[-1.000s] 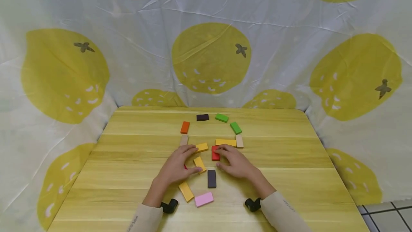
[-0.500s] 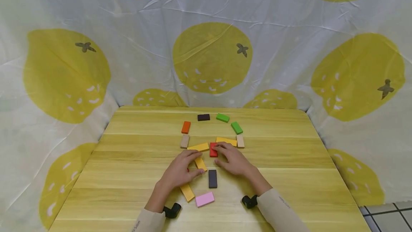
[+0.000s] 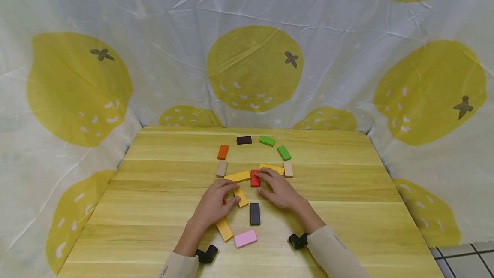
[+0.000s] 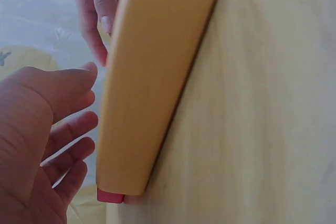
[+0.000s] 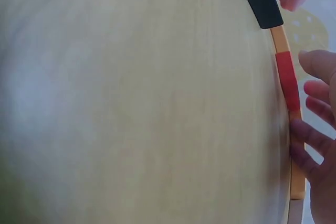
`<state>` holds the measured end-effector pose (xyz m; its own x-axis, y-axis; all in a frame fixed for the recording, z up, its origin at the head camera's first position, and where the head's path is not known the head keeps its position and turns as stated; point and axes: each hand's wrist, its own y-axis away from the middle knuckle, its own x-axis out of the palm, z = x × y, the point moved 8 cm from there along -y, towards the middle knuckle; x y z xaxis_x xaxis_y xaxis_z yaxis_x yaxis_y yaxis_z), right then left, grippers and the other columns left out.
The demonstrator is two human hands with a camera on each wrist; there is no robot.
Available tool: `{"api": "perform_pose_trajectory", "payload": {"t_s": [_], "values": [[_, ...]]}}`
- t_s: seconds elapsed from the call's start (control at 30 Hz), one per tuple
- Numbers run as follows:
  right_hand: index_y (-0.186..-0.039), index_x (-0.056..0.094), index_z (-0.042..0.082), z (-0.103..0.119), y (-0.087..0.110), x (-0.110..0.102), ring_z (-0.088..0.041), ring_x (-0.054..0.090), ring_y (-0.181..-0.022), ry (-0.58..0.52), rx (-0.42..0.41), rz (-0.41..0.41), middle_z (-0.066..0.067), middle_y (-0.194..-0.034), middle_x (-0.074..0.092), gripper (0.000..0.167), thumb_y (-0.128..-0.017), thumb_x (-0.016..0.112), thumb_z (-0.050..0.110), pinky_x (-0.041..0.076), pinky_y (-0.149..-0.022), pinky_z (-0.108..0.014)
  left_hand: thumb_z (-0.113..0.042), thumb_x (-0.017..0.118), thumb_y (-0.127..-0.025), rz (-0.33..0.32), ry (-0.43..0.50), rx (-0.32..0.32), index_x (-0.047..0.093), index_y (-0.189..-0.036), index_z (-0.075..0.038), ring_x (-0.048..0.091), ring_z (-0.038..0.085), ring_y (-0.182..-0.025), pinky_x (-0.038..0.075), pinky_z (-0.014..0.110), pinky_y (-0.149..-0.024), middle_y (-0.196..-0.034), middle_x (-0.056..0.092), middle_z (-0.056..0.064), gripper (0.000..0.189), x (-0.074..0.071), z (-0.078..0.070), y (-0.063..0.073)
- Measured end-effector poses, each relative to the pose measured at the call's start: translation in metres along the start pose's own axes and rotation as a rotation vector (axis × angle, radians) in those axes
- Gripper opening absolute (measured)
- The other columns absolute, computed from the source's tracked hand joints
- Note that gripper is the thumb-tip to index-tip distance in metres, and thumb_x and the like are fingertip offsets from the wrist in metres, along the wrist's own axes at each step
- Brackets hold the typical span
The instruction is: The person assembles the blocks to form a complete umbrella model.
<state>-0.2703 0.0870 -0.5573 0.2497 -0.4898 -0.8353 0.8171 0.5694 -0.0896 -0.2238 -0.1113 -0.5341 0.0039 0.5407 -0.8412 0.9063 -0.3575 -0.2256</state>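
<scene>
My left hand (image 3: 214,200) hovers over a yellow block (image 3: 241,197) that lies slanted on the table. In the left wrist view its thumb and fingers are loosely bent, apart from the yellow block. A bit of a red block (image 4: 110,196) shows beyond that one. My right hand (image 3: 280,190) is at a red block (image 3: 255,178), its fingertips at the block's right side and its thumb apart from it. In the right wrist view, the right fingers (image 5: 310,135) are by a yellow block (image 5: 297,179). The red block lies between two yellow blocks (image 3: 237,176).
A dark grey block (image 3: 254,214) lies between the hands, with a pink block (image 3: 245,238) and a yellow block (image 3: 224,230) nearer. Behind, an arc holds beige (image 3: 221,169), orange (image 3: 222,152), black (image 3: 244,140) and green blocks (image 3: 284,153). A lemon-print cloth (image 3: 254,67) hangs behind the table.
The red block has shifted slightly left and away, with the right hand following. My left hand has drawn back from the far-left yellow block, and the slanted yellow block has moved a little.
</scene>
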Motion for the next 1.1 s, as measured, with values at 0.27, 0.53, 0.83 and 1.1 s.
{"api": "perform_pose_trajectory", "payload": {"t_s": [0.27,0.53,0.83,1.1], "values": [[-0.148,0.057,0.016,0.0,-0.005,-0.002,-0.027,0.048,-0.143,0.037,0.006,-0.046,-0.004,-0.153,0.051,0.045,-0.108,0.053,0.036,0.039,-0.119,-0.05,-0.04,0.082,-0.088,-0.017,-0.015,-0.04,0.078,-0.115,-0.019,0.062,0.021,-0.113,0.054,0.043,-0.1,-0.116,0.069,0.0,0.034,0.003,0.002,-0.001],[-0.143,0.062,0.016,-0.002,-0.011,-0.003,-0.026,0.053,-0.139,0.066,0.051,-0.061,-0.003,-0.147,0.057,0.04,-0.106,0.057,0.032,0.042,-0.117,-0.048,-0.034,0.083,-0.088,0.016,0.067,-0.071,0.079,-0.112,-0.017,0.061,0.019,-0.115,0.053,0.043,-0.103,-0.117,0.07,-0.001,0.029,0.007,0.002,-0.001],[-0.141,0.063,0.018,-0.004,-0.012,-0.001,-0.024,0.053,-0.138,0.067,0.056,-0.069,-0.002,-0.146,0.058,0.039,-0.106,0.059,0.033,0.044,-0.117,-0.046,-0.029,0.082,-0.09,0.045,0.102,-0.026,0.079,-0.116,-0.016,0.062,0.019,-0.12,0.052,0.042,-0.106,-0.123,0.073,-0.003,0.029,0.012,-0.002,-0.003],[-0.142,0.062,0.017,-0.005,-0.013,-0.001,-0.024,0.054,-0.138,0.07,0.055,-0.063,-0.002,-0.146,0.058,0.039,-0.105,0.06,0.032,0.044,-0.116,-0.046,-0.027,0.08,-0.092,0.039,0.09,0.062,0.079,-0.117,-0.015,0.063,0.021,-0.119,0.051,0.044,-0.108,-0.123,0.074,-0.002,0.028,0.017,-0.016,-0.008]]}}
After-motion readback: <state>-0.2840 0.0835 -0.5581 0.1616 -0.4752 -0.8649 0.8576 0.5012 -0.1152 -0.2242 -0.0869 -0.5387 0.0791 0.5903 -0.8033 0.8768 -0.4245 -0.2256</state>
